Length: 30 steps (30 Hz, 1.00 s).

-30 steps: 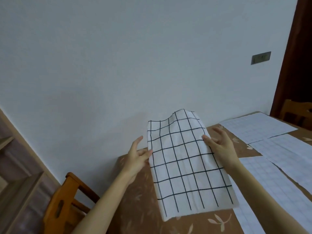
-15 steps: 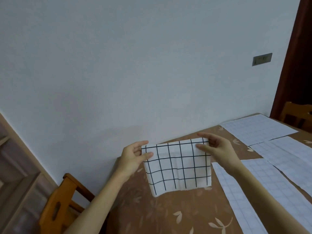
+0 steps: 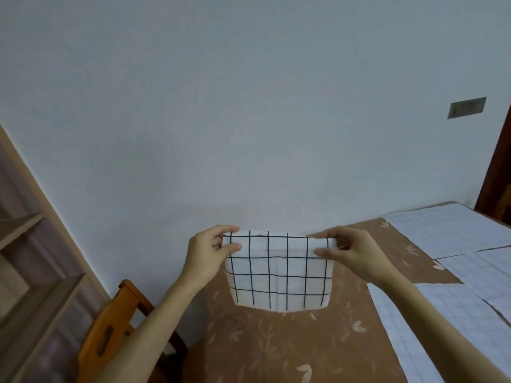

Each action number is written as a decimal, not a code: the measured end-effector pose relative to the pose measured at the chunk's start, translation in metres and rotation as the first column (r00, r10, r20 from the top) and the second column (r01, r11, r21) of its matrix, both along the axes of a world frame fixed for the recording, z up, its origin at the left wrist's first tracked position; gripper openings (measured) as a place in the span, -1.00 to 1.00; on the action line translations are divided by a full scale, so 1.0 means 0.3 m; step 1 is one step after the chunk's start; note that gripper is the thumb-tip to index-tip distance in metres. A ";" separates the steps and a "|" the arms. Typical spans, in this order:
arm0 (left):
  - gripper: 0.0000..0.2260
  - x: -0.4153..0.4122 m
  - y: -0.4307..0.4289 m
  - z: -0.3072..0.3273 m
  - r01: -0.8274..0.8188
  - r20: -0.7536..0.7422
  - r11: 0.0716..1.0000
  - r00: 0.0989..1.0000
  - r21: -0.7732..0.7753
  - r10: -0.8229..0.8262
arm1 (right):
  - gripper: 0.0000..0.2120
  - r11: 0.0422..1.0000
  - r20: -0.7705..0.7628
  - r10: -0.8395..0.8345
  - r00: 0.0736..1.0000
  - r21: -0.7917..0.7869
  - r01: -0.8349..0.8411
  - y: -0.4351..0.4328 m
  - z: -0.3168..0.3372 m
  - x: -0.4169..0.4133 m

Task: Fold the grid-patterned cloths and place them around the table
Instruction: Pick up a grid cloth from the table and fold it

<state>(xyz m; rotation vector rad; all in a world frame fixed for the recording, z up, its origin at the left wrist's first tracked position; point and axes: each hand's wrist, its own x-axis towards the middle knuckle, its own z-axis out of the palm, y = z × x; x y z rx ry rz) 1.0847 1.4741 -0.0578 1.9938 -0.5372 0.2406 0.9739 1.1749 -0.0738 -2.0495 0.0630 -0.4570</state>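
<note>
Fingers curled, our left hand and right hand pinch the top corners of the white, black-gridded cloth.

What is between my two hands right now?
In the head view, the folded grid-patterned cloth spans the gap: the left hand and the right hand each pinch one of its top corners.

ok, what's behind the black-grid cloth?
Brown leaf-print table shows below and beside the black-grid cloth; left hand and right hand pinch its top corners. Whatever lies directly behind it is covered.
</note>
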 end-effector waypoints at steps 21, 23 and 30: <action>-0.52 0.012 0.047 -0.027 0.005 0.056 0.892 0.998 0.451 -0.034 | -0.90 0.973 0.141 0.009 0.990 -0.228 0.023 0.107 0.035 0.146; -0.36 -0.035 -0.018 -0.023 0.084 -0.031 0.894 0.996 0.440 -0.078 | -0.90 0.976 0.157 0.041 0.987 -0.217 -0.006 0.144 0.052 0.155; -0.85 -0.119 -0.184 -0.008 0.161 -0.190 0.926 0.977 0.341 -0.099 | -0.92 0.961 0.160 0.213 0.964 -0.212 -0.177 0.226 0.149 0.108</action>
